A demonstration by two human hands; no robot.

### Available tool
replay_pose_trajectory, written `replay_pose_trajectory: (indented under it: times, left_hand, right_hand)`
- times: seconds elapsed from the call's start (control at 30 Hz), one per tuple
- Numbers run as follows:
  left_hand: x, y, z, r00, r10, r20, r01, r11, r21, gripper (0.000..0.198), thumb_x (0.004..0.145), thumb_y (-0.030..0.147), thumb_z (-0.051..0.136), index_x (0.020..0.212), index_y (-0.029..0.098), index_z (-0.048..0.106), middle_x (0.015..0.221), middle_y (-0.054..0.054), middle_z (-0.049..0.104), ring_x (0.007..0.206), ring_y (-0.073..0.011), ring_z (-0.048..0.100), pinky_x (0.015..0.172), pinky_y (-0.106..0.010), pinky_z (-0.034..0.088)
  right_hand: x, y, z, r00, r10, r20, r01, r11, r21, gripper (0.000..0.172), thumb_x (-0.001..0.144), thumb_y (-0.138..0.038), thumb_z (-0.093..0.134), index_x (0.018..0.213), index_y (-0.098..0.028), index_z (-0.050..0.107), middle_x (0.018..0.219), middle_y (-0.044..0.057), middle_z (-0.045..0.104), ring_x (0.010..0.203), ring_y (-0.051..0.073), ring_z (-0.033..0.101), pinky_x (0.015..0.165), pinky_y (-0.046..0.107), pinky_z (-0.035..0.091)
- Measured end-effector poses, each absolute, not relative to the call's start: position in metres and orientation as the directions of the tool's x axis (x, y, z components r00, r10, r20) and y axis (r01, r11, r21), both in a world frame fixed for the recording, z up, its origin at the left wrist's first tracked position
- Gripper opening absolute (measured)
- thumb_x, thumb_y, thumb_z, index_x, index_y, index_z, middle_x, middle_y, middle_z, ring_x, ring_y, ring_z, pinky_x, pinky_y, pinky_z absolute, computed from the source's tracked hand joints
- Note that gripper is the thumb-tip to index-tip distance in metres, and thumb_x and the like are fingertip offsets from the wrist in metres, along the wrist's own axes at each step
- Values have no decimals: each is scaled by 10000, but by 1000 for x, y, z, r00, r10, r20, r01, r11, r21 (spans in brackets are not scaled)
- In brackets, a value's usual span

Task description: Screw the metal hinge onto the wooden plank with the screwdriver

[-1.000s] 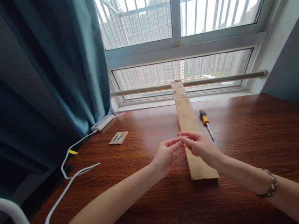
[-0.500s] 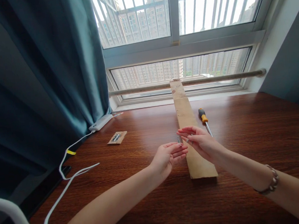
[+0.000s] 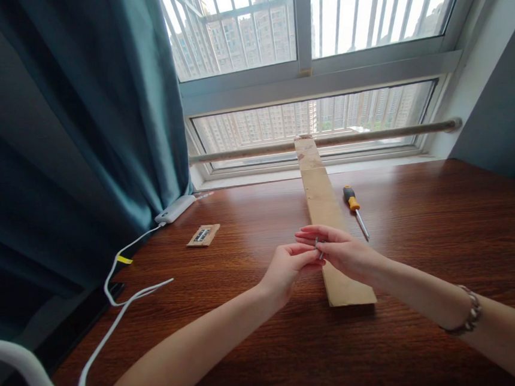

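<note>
My left hand (image 3: 286,268) and my right hand (image 3: 341,253) meet over the middle of the board. Small slim metal pieces that look like screws (image 3: 316,242) show between the fingertips, at least one upright and one slanted. Thumb and fingers of my left hand are pinched together on one. My right hand, its thumb against its fingers, closes on another. Fingers partly hide both pieces. Beneath them lies a long tan wooden board (image 3: 321,196), its far end resting on the rail by the window. A screwdriver (image 3: 352,201) with a black and yellow handle lies right of the board.
On the dark wood table (image 3: 252,337), a small brown card (image 3: 203,235) with a black-and-white patch lies at left. Behind it is a white power strip (image 3: 175,210) with a white cable (image 3: 111,278). A blue curtain (image 3: 142,107) hangs at left; a rail (image 3: 370,136) crosses the window.
My hands have come together, bringing the small metal pieces close to each other. My right hand has moved slightly left and down. The board and screwdriver stay in place.
</note>
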State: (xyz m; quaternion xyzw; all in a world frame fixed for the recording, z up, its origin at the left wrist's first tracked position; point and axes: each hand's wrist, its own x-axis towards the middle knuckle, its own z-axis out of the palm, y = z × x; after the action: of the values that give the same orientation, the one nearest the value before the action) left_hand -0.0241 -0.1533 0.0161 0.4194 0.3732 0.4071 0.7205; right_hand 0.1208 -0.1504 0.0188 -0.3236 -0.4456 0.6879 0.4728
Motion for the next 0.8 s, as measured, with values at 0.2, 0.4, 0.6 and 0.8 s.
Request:
replay_pose_trajectory:
  times: [0.2,0.4,0.6,0.8]
  left_hand:
    - [-24,-153,15,491,845,-213,-360,419,833,241,653,202,774,855,88,712,866,-124,703,835,-191,655,851,-314,482]
    - [-21,-154,16,471,833,-290,-392,493,777,197,653,166,780,814,93,691,802,-96,691,764,-162,656,790,-280,508]
    - [-19,-158,18,486,833,-264,-420,488,766,198,683,174,763,848,95,686,852,-97,678,772,-145,641,775,-260,505]
    - [-17,-160,14,498,842,-208,-490,471,734,224,662,198,783,841,107,683,901,-97,682,823,-156,639,840,-284,483]
  right_hand:
    - [123,-147,17,-370,921,119,-192,50,-980,326,734,-401,680,998,-209,669,1147,81,637,1118,211,556,1006,398,386]
    - [123,-148,22,-375,894,244,-165,195,-967,244,787,-422,629,784,-178,644,1006,69,673,987,201,603,920,374,450]
    - [119,-153,21,-311,894,322,-155,287,-945,178,813,-360,603,781,-186,626,946,61,671,936,188,614,864,344,476]
    - [117,-157,19,-273,863,425,-63,425,-903,211,902,-341,471,900,-198,626,994,62,662,973,178,604,899,334,447]
